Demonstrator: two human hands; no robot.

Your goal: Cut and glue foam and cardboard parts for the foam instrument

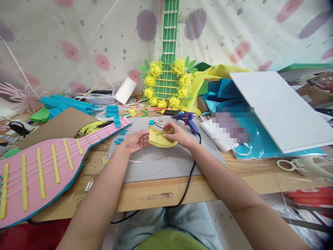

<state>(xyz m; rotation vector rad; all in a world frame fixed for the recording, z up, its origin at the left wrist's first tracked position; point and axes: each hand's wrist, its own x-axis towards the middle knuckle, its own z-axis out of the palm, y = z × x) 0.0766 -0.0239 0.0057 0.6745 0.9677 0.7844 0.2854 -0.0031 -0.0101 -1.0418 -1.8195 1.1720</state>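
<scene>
Both hands hold a curved yellow cardboard piece (160,139) just above the grey cutting mat (161,163). My left hand (135,141) grips its left end with fingers curled. My right hand (176,133) presses on its right side, fingers closed over the top edge. A blue glue gun (187,119) lies just behind my right hand, its black cord (191,173) running off the table's front edge.
A pink paper guitar (44,166) with yellow strips lies at the left. A green guitar with yellow paper flowers (166,83) stands at the back. A white board (281,107) rests on blue paper at the right. Scissors (288,164), small blue bits and paper rolls lie about.
</scene>
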